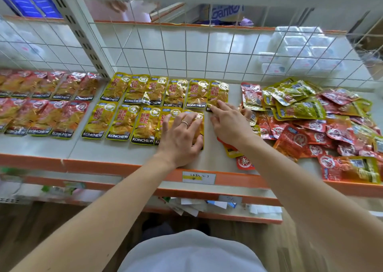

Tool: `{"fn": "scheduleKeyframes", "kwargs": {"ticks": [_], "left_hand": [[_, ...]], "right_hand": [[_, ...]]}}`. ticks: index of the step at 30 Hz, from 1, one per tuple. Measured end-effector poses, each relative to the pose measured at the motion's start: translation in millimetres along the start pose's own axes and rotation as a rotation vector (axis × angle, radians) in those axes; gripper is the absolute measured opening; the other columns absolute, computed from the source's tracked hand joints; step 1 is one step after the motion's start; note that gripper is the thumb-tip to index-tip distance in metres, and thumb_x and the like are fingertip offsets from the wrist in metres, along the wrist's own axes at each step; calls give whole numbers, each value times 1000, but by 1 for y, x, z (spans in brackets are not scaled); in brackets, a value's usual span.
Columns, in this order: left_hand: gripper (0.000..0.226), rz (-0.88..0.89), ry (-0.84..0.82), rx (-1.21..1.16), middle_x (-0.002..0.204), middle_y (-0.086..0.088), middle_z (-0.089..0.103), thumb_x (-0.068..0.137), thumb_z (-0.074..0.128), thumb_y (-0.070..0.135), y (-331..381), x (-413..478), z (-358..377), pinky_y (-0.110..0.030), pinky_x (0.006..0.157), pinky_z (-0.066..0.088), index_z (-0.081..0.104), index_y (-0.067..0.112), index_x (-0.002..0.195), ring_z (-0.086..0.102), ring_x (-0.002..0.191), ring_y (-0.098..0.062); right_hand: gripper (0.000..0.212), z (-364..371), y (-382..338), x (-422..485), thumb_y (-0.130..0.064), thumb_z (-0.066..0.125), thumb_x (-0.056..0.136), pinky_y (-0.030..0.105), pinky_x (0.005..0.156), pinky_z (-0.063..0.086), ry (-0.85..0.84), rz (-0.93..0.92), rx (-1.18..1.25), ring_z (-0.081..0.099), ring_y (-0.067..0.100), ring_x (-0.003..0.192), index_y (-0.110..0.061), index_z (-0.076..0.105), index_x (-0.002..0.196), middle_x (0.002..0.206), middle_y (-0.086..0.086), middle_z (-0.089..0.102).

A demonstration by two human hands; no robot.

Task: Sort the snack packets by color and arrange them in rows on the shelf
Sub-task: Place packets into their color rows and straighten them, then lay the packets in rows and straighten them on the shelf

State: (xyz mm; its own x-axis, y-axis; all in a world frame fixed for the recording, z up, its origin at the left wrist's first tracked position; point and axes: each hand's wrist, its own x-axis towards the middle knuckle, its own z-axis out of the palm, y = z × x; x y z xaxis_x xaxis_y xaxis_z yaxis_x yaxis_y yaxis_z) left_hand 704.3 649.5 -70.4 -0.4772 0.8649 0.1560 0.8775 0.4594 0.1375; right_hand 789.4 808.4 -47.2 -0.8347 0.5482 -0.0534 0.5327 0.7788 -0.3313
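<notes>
My left grip (182, 136) presses flat on the front-row end packet (198, 115); right grip (230, 122), fingers straight, touches the back-row packet (218, 92) at 12 o'clock. The unsorted pile (310, 122) lies at 3 o'clock, nearer my right.

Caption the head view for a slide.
Left hand and right hand press yellow packets flat on the shelf, mixed pile alongside.

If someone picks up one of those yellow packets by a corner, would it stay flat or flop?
Probably flops a little: the yellow packets are thin, crinkled foil pouches. Likely light, since they lie flat on the shelf. The glossy film looks slippery, so a push should slide one easily.
</notes>
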Motion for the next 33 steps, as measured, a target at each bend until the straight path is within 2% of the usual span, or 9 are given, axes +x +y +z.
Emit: {"fn": "scheduleKeyframes", "kwargs": {"ticks": [3,8,15,18,23,26,29,31,33], "left_hand": [[55,17,44,-33,144,0,54,91,37,46,4,-1,-2,-51,109,20,60,20,133,45,136,-24],[49,14,182,-156,148,1,51,95,39,42,18,-20,-10,-48,106,24,60,18,131,44,135,-24],[54,141,99,-236,147,-4,51,91,40,40,31,-32,-11,-48,105,27,56,14,136,36,136,-22],[61,171,49,-265,148,-6,49,92,37,45,41,-32,-17,-49,108,33,50,12,142,40,136,-26],[64,238,-111,-274,157,-8,39,95,50,45,61,-13,-27,-49,109,40,36,20,152,41,136,-34],[61,178,-126,-304,159,-6,37,99,49,49,67,6,-35,-47,103,43,35,24,153,46,135,-34],[65,161,-198,-233,163,-8,29,97,47,60,78,13,-31,-51,109,39,31,32,154,33,144,-34],[71,128,-239,-218,162,-12,29,94,44,68,88,14,-22,-50,113,34,29,35,155,27,147,-34],[82,52,-215,-239,159,-18,34,88,36,78,99,13,-16,-49,115,31,34,29,155,28,145,-36]], "right_hand": [[40,-3,-7,-8,-37,37,105,53,116,8,23,-14,51,23,19,149,-26,54,140,161,-1,32],[34,-3,-12,-54,-34,47,100,51,109,15,256,-44,154,38,16,141,-29,63,130,150,-6,50],[36,-12,-1,-127,-35,50,95,44,103,19,358,77,152,41,12,137,-30,65,128,146,-9,53],[35,-20,8,-146,-24,52,96,44,104,21,386,137,152,41,14,137,-27,65,129,145,-7,54],[38,-30,27,-174,-17,58,97,52,113,33,380,209,196,39,18,139,-17,60,135,147,0,52],[35,-40,48,-183,-19,60,95,57,115,25,354,280,182,35,16,141,-23,63,130,151,-3,47],[27,-52,73,-183,-25,63,95,49,113,15,339,352,145,31,16,143,-27,66,122,154,-6,42],[33,-57,89,-179,-32,64,95,46,112,13,304,378,143,27,18,145,-26,64,127,156,-4,39],[44,-59,104,-179,-40,64,94,46,112,13,235,372,132,22,20,147,-27,58,136,159,-3,35]]}}
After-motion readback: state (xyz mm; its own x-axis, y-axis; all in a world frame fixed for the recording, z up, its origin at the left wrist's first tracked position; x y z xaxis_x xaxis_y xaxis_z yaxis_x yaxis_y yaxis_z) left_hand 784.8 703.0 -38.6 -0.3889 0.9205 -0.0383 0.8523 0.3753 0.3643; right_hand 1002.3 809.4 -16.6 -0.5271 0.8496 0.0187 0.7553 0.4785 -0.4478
